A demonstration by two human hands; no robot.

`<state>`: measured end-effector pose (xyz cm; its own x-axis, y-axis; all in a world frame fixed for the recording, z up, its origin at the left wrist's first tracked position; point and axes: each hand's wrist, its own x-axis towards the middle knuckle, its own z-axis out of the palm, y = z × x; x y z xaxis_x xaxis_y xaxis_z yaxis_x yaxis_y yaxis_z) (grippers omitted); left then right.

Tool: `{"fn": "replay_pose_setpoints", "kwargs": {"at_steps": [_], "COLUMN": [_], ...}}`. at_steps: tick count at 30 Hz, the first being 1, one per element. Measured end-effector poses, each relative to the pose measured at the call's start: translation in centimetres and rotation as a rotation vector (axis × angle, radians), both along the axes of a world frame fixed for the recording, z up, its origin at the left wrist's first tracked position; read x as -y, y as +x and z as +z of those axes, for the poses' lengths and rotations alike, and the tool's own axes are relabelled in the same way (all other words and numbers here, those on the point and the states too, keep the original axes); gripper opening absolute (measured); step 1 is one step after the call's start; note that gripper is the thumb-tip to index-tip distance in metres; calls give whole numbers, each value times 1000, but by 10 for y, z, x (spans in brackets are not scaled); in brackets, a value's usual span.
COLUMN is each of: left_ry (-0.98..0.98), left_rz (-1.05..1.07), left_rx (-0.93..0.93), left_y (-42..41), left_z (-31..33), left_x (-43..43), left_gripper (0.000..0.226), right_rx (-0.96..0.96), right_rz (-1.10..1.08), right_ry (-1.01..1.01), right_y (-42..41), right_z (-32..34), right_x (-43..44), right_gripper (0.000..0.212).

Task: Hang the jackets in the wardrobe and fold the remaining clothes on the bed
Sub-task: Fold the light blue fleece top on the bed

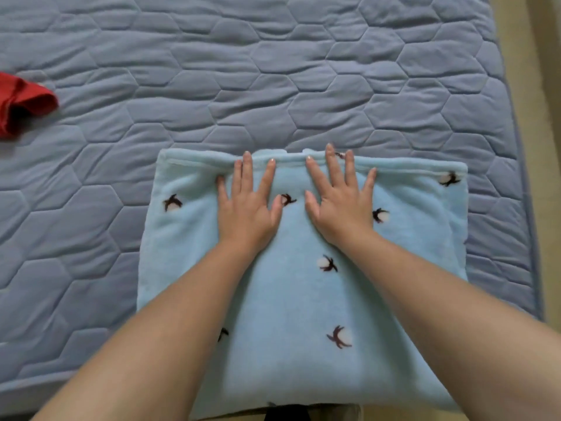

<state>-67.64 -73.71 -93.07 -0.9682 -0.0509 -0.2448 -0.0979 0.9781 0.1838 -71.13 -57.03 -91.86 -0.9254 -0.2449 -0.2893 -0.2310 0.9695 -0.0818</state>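
Quilted blue bed [273,71] fills the view, and on its near edge sits the pale blue fleece garment [303,299], folded square. Left hand [247,205] and right hand [340,205] lie flat, fingers spread, gripping nothing, pressing the fold down. Off left, a red garment [21,101], possibly unfolded.
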Motion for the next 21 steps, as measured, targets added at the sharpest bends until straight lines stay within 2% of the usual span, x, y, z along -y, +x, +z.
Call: {"fn": "replay_pose_setpoints", "kwargs": {"at_steps": [5,9,13,17,21], "left_ry": [-35,12,88,-68,-142], "left_rz": [-26,70,41,-31,-14], "left_rx": [-75,-34,-89,65,30], "left_y": [8,25,104,158,162], "left_z": [-16,24,59,34,5], "left_x": [5,5,-8,-22,-8], "left_gripper": [64,61,65,62,63], "right_rx": [-37,12,30,99,6], "right_rz": [12,-111,6,143,198], "right_ry": [-4,-83,-237,-76,-68], "right_y": [9,25,101,160,163], "right_z": [-16,21,52,24,-1], "right_x": [-9,-8,-3,-16,-46], "right_gripper": [61,61,62,59,60]}}
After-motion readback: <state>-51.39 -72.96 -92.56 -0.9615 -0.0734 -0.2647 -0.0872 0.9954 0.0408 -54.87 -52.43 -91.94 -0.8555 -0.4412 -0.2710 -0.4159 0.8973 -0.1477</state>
